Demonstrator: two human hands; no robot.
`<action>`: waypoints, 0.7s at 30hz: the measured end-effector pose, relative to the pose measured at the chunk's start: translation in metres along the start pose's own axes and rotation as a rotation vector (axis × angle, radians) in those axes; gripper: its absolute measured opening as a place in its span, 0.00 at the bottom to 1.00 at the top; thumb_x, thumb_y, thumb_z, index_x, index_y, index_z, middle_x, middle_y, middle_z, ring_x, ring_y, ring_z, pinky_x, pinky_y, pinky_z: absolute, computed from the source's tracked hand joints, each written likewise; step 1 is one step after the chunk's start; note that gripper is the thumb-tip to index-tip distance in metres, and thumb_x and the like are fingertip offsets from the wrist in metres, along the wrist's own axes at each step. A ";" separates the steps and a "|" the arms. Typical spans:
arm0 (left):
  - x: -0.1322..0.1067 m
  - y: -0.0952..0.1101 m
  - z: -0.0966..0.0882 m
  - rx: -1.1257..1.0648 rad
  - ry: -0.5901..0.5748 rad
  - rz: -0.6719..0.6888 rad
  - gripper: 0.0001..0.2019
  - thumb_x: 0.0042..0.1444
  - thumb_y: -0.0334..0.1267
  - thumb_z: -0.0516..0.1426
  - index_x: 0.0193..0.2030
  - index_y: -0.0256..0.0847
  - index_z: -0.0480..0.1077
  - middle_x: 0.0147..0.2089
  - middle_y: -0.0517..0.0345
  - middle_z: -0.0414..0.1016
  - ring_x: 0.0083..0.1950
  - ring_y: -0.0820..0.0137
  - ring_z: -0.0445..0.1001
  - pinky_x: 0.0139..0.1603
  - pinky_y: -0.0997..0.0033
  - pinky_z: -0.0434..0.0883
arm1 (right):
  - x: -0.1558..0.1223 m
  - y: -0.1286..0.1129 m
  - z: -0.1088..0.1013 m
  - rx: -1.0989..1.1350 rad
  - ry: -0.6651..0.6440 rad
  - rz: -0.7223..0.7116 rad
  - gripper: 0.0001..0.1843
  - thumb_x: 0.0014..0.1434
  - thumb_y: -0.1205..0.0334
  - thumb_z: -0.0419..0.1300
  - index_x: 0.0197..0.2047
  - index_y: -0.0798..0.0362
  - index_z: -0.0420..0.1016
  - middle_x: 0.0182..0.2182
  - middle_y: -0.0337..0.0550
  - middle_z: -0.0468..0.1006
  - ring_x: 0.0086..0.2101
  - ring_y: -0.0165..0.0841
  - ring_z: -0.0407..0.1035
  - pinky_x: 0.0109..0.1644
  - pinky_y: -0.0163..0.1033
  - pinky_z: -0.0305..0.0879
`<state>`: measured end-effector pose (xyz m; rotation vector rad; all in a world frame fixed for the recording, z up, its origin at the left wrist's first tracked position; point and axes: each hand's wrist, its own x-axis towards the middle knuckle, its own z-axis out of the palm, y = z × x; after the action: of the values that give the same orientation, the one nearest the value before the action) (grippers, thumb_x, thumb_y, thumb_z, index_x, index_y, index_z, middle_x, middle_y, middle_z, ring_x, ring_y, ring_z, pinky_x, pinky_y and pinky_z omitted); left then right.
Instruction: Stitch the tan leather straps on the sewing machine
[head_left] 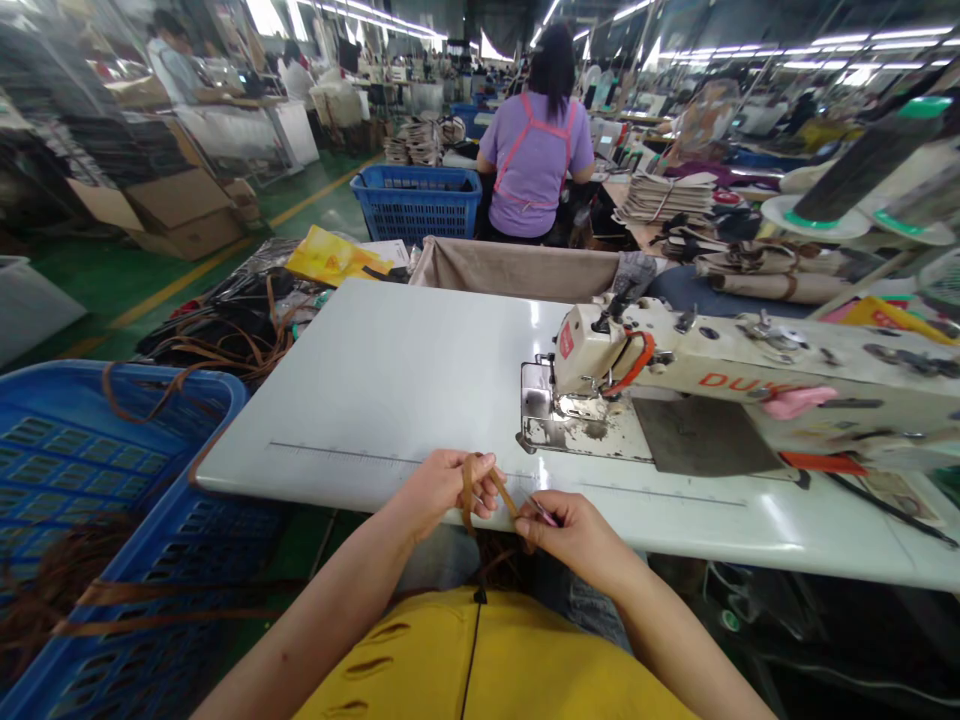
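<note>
At the near edge of the white sewing table (390, 380), both my hands hold a thin brown strap (471, 488). My left hand (442, 488) is closed with the strap looped over its fingers. My right hand (574, 535) pinches the strap's other part, along with a small pink-tipped tool I cannot make out. The strap hangs down between my hands toward my lap. The cream sewing machine (675, 380) stands to the right, beyond my hands.
A blue plastic crate (90, 500) with brown straps draped over it stands at my left. More straps and a yellow bag (330, 258) lie at the table's far left. A person in a purple shirt (534, 150) sits with their back to me beyond a beige fabric bin (517, 268).
</note>
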<state>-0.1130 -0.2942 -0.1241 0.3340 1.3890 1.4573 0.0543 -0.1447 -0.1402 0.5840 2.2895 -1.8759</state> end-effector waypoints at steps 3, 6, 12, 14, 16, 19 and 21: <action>0.003 -0.004 -0.002 0.031 0.006 0.014 0.36 0.39 0.69 0.72 0.33 0.31 0.82 0.28 0.54 0.76 0.28 0.71 0.76 0.30 0.72 0.76 | -0.001 -0.001 -0.001 -0.042 0.022 -0.045 0.18 0.61 0.47 0.62 0.29 0.53 0.70 0.24 0.34 0.67 0.29 0.29 0.58 0.35 0.36 0.54; 0.003 -0.005 -0.004 0.080 0.025 0.041 0.34 0.41 0.70 0.70 0.32 0.33 0.81 0.28 0.56 0.75 0.28 0.71 0.75 0.28 0.73 0.75 | -0.005 -0.004 -0.003 -0.156 0.163 -0.099 0.16 0.62 0.47 0.63 0.39 0.52 0.73 0.28 0.35 0.69 0.31 0.31 0.62 0.36 0.36 0.59; 0.000 -0.002 0.000 0.270 0.083 0.081 0.27 0.51 0.65 0.65 0.33 0.37 0.79 0.35 0.55 0.78 0.21 0.74 0.74 0.24 0.72 0.72 | -0.010 -0.010 -0.011 -0.532 0.344 -0.333 0.09 0.71 0.56 0.57 0.44 0.51 0.74 0.36 0.44 0.78 0.37 0.36 0.72 0.43 0.40 0.67; -0.001 -0.001 0.003 0.223 0.075 0.077 0.28 0.50 0.65 0.66 0.33 0.37 0.77 0.36 0.54 0.79 0.23 0.72 0.77 0.27 0.69 0.76 | -0.012 -0.012 -0.013 -0.670 0.382 -0.398 0.08 0.72 0.58 0.57 0.48 0.51 0.76 0.38 0.45 0.80 0.38 0.38 0.74 0.43 0.40 0.67; -0.002 0.000 0.006 0.160 0.052 0.064 0.28 0.49 0.66 0.66 0.34 0.38 0.76 0.35 0.53 0.80 0.25 0.70 0.77 0.28 0.67 0.78 | -0.013 -0.014 -0.013 -0.789 0.414 -0.423 0.09 0.73 0.58 0.58 0.49 0.51 0.76 0.38 0.45 0.80 0.38 0.38 0.74 0.42 0.41 0.67; -0.004 0.002 0.009 0.117 0.031 0.056 0.27 0.48 0.65 0.68 0.33 0.38 0.76 0.32 0.54 0.79 0.25 0.71 0.76 0.28 0.68 0.77 | -0.014 -0.016 -0.012 -0.901 0.446 -0.429 0.08 0.73 0.58 0.58 0.50 0.50 0.76 0.36 0.44 0.80 0.37 0.38 0.74 0.41 0.40 0.65; -0.005 0.004 0.009 0.116 0.027 0.064 0.27 0.48 0.63 0.69 0.32 0.38 0.75 0.31 0.55 0.78 0.26 0.70 0.76 0.28 0.69 0.77 | -0.014 -0.018 -0.010 -0.941 0.451 -0.438 0.08 0.74 0.58 0.58 0.49 0.50 0.77 0.35 0.43 0.79 0.36 0.38 0.73 0.40 0.40 0.64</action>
<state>-0.1057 -0.2923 -0.1158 0.4375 1.4998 1.4413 0.0622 -0.1411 -0.1167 0.3863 3.3807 -0.5505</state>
